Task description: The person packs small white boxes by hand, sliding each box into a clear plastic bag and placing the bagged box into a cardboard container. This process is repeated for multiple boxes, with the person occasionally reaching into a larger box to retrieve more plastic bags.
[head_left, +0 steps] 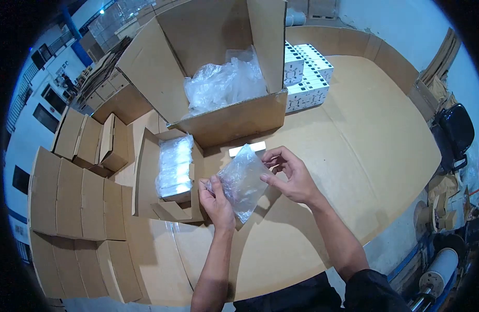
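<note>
A clear bubble-wrap bag (244, 179) is held up over the table in front of me. My left hand (217, 204) grips its left side, the thumb lying on top. On the other side, my right hand (289, 176) has its curled fingers and thumb at the bag's right edge. Just behind the bag lies a small white box (248, 148), partly covered by it. To the left, an open cardboard carton (142, 179) contains a row of bubble-wrapped items (175, 164) standing side by side.
Behind stands a large open cardboard box (234, 122) containing loose clear plastic bags (226, 80). Several printed white boxes (307, 93) are stacked beside it. Brown cartons (73, 203) line the table's left side. A black chair (452, 135) stands at the right.
</note>
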Demonstrator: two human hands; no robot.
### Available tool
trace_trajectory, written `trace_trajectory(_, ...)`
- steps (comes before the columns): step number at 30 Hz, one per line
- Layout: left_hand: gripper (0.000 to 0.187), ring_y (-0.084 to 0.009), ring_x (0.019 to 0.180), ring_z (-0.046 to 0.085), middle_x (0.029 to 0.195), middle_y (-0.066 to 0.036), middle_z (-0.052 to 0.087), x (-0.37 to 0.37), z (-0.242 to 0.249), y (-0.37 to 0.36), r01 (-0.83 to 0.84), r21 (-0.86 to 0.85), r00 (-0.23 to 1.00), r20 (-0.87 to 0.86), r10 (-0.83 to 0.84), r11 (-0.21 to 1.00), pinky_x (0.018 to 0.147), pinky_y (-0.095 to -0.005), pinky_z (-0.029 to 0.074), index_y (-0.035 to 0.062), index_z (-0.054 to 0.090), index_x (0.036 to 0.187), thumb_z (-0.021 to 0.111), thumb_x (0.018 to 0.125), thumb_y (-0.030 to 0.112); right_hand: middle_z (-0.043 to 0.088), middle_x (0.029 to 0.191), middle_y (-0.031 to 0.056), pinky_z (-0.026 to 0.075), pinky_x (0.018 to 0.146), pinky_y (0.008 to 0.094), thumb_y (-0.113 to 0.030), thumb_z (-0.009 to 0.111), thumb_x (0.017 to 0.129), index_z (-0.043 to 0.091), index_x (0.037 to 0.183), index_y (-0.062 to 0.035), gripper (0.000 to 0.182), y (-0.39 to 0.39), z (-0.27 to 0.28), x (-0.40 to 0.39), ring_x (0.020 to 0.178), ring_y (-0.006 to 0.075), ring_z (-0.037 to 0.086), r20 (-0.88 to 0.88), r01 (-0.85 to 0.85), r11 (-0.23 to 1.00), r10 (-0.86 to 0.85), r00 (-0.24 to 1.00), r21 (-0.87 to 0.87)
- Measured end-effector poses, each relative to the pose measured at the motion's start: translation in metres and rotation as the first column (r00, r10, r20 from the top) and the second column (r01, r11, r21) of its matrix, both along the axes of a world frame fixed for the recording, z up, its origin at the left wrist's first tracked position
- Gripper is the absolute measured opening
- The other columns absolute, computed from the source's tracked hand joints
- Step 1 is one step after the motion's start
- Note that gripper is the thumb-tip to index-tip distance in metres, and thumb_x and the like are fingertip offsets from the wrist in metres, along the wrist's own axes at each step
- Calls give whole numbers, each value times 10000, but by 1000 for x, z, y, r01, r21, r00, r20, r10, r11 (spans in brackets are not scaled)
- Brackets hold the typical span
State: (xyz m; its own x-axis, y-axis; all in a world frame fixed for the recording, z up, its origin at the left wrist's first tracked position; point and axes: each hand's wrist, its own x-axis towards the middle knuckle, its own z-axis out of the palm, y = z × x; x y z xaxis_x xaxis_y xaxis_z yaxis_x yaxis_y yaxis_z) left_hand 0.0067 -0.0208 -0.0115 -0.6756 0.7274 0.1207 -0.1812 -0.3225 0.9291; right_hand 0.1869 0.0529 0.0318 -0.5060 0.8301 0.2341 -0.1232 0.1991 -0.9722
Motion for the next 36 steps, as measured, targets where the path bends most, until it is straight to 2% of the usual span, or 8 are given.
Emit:
trace_trajectory(2, 282, -45, 761, 358, 819, 44, 405, 1, 2, 0, 7, 5, 1000, 12, -7, 1000, 685, -226, 374, 110, 388, 865, 510, 1091, 227, 579, 1136, 40, 469, 890, 302, -45, 765, 871, 571, 1150, -36, 340, 0, 0, -1, 1011, 113, 549, 17, -6, 999, 7, 1000, -54)
trace_trajectory(9, 273, -49, 771, 356, 824, 39, 397, -1, -3, 0, -2, 12, 999, -53, 3, 1000, 697, -229, 371, 112, 380, 873, 526, 1082, 208, 600, 1109, 44, 462, 846, 275, -29, 741, 888, 614, 1092, -29, 240, -1, -7, -4, 1001, 118, 564, -17, 8, 997, -7, 1000, 79)
trace_trajectory(14, 179, -22, 705, 427, 788, 40, 497, 8, 14, -3, -8, -15, 998, -61, 7, 1000, 598, -202, 339, 95, 423, 1035, 594, 1046, 148, 611, 1138, 63, 461, 831, 274, -32, 738, 885, 657, 1023, -19, 160, 2, -7, -4, 1010, 123, 569, 0, 40, 990, -40, 999, 133)
trace_trajectory(16, 185, -18, 691, 454, 784, 32, 538, 5, 8, -3, 1, -5, 997, -73, -2, 1000, 580, -192, 334, 93, 427, 1070, 602, 1041, 144, 663, 1114, 78, 496, 767, 278, -103, 763, 869, 692, 944, -24, 130, 3, -9, -5, 977, 136, 615, -10, 90, 974, -90, 996, 206)
trace_trajectory(19, 202, -18, 685, 498, 791, 12, 599, 4, 7, -3, 21, 6, 997, -79, -20, 1000, 569, -178, 342, 91, 432, 1104, 615, 1034, 140, 663, 1121, 83, 498, 764, 285, -128, 763, 881, 701, 935, -19, 136, 1, -5, -3, 960, 150, 625, 61, 31, 968, -47, 997, 249)
trace_trajectory(25, 204, -38, 732, 553, 852, -46, 672, -1, 3, -5, 32, -5, 994, -100, -32, 999, 604, -178, 392, 84, 436, 1108, 616, 1035, 147, 664, 935, 58, 491, 757, 302, -131, 692, 955, 695, 929, 0, 134, 15, -5, 15, 845, 142, 601, 204, -174, 969, 138, 969, 173)
trace_trajectory(32, 201, -52, 771, 573, 930, -120, 720, 1, 11, -7, 73, -30, 987, -141, -77, 997, 654, -194, 416, 72, 431, 1106, 608, 1037, 136, 647, 879, 22, 484, 754, 286, -146, 668, 983, 682, 960, 0, 149, 13, -6, 13, 814, 96, 571, 48, 10, 993, -16, 999, 116)
trace_trajectory(36, 196, -50, 773, 578, 964, -143, 727, -3, 6, -5, 59, -13, 982, -177, -61, 998, 662, -191, 427, 71, 424, 1114, 597, 1041, 127, 644, 869, 8, 484, 725, 267, -134, 670, 982, 682, 975, -11, 124, 9, 5, 16, 795, 79, 569, 161, -4, 999, -4, 987, 49)
